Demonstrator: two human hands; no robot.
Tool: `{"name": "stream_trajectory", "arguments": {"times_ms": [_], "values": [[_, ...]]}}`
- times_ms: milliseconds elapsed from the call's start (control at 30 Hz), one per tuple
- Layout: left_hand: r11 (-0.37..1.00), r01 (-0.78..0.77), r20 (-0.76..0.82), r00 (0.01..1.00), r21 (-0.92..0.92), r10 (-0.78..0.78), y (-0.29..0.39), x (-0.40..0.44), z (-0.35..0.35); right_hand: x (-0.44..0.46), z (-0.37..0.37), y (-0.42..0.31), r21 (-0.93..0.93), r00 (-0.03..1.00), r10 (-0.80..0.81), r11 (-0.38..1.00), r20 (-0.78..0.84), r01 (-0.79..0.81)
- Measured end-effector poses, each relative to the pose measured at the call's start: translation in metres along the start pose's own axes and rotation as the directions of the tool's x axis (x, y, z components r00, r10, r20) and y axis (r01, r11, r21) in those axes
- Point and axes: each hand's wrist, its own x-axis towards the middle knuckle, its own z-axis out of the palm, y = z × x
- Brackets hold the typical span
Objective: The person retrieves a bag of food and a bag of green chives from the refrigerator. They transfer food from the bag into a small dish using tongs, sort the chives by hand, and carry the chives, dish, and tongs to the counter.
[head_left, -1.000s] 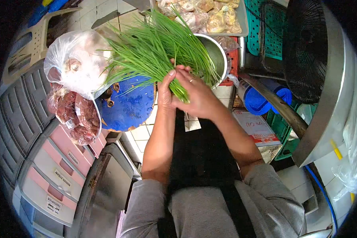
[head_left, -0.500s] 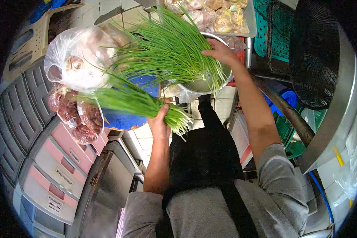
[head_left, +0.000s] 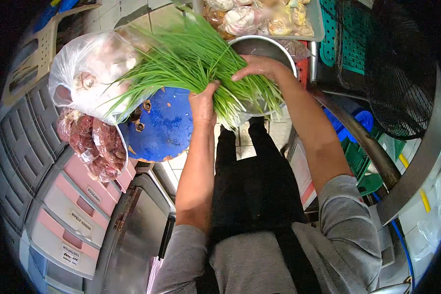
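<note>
Long green stalks with white ends (head_left: 186,63) spread from the plastic bag across to the metal pot. My left hand (head_left: 203,104) is closed round a bunch of them, its white ends hanging below the fist. To the right, my right hand (head_left: 259,67) lies over more green stalks at the pot (head_left: 290,59), thumb apart from the fingers; its fingertips are partly hidden. The pot's inside shows grey behind the stalks. Left of my left hand is a round blue board (head_left: 164,128), wet on top.
A clear bag of whitish food (head_left: 100,73) and bags of dark red meat (head_left: 103,147) lie at left. Labelled drawers (head_left: 78,215) stand below them. A tray of bagged food (head_left: 318,24) is at the top, a black fan (head_left: 397,73) at right.
My left hand with its bunch has moved up and right, against the other stalks. My right hand has shifted slightly left over them. More of the blue board shows.
</note>
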Motion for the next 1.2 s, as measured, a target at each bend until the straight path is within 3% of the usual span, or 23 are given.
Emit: {"name": "stream_trajectory", "arguments": {"times_ms": [67,167,267,300,367,400,433,533,600,667,700,733,800,867,933,967,1033,1100,1167,1200], "values": [[0.999,-0.046,0.039,0.998,-0.009,0.046,0.011,-0.004,0.005,-0.011,0.004,-0.007,-0.01,0.999,-0.024,1.0,-0.048,0.024],[0.991,-0.136,0.131,0.982,-0.013,0.136,0.034,-0.013,0.015,-0.042,0.009,-0.035,-0.149,0.946,-0.252,0.963,-0.204,0.224],[0.979,-0.203,0.216,0.957,0.02,0.194,0.053,-0.017,0.02,-0.06,0.003,-0.053,-0.502,0.862,-0.369,0.85,-0.347,0.162],[0.974,-0.227,0.236,0.948,0.029,0.214,0.06,-0.02,0.025,-0.063,0.005,-0.057,-0.452,0.835,-0.409,0.863,-0.368,0.224],[0.962,-0.272,0.283,0.924,0.008,0.259,0.065,-0.017,0.027,-0.069,0.01,-0.067,-0.551,0.747,-0.524,0.795,-0.41,0.255],[0.968,-0.25,0.304,0.922,-0.002,0.239,0.068,-0.017,0.028,-0.071,0.013,-0.071,-0.596,0.698,-0.577,0.758,-0.423,0.265],[0.974,-0.228,0.325,0.92,-0.01,0.219,0.072,-0.016,0.031,-0.072,0.015,-0.073,-0.523,0.708,-0.545,0.803,-0.448,0.287],[0.986,-0.163,0.379,0.914,0.024,0.141,0.058,-0.001,0.025,-0.065,0.026,-0.046,-0.724,0.461,-0.708,0.666,-0.536,0.181],[0.992,-0.08,0.393,0.919,0.1,0.034,0.041,0.011,0.019,-0.061,0.023,-0.003,-0.792,0.392,-0.777,0.587,-0.492,0.17],[0.96,-0.119,0.434,0.901,0.254,-0.003,0.014,0.025,0.003,-0.063,0.025,0.026,-0.815,0.364,-0.802,0.556,-0.473,0.164],[0.948,-0.162,0.493,0.87,0.275,0.006,-0.023,0.055,-0.031,-0.066,0.034,0.038,-0.757,0.381,-0.754,0.628,-0.535,0.179],[0.995,-0.045,0.595,0.804,0.089,-0.017,-0.029,0.063,-0.042,-0.07,0.047,0.041,-0.729,0.412,-0.722,0.662,-0.556,0.177],[0.93,0.316,0.772,0.632,-0.186,-0.061,-0.04,0.076,-0.062,-0.078,0.069,0.044,-0.671,0.471,-0.655,0.723,-0.591,0.164],[0.885,0.421,0.76,0.636,-0.2,-0.131,-0.03,0.069,-0.054,-0.079,0.083,0.048,-0.702,0.501,-0.659,0.699,-0.561,0.133],[0.919,0.374,0.677,0.709,-0.122,-0.199,-0.007,0.051,-0.045,-0.085,0.109,0.039,-0.708,0.526,-0.614,0.706,-0.589,0.033],[0.961,0.277,0.592,0.778,-0.024,-0.209,0.016,0.034,-0.038,-0.083,0.116,0.044,-0.765,0.568,-0.6,0.638,-0.563,-0.083],[0.962,0.272,0.488,0.844,-0.034,-0.221,0.031,0.02,-0.059,-0.082,0.132,0.051,-0.724,0.625,-0.52,0.681,-0.583,-0.11],[0.863,0.427,0.469,0.841,-0.271,-0.269,0.023,0.029,-0.121,-0.081,0.139,0.054,-0.723,0.702,-0.436,0.672,-0.563,-0.162],[0.998,-0.001,0.3,0.954,0.066,-0.019,0.028,0.012,-0.14,-0.08,0.136,0.056,-0.729,0.729,-0.42,0.666,-0.54,-0.157],[0.993,-0.075,0.245,0.968,0.086,0.052,0.03,0.007,-0.153,-0.081,0.133,0.057,-0.732,0.742,-0.409,0.663,-0.53,-0.158]]}}
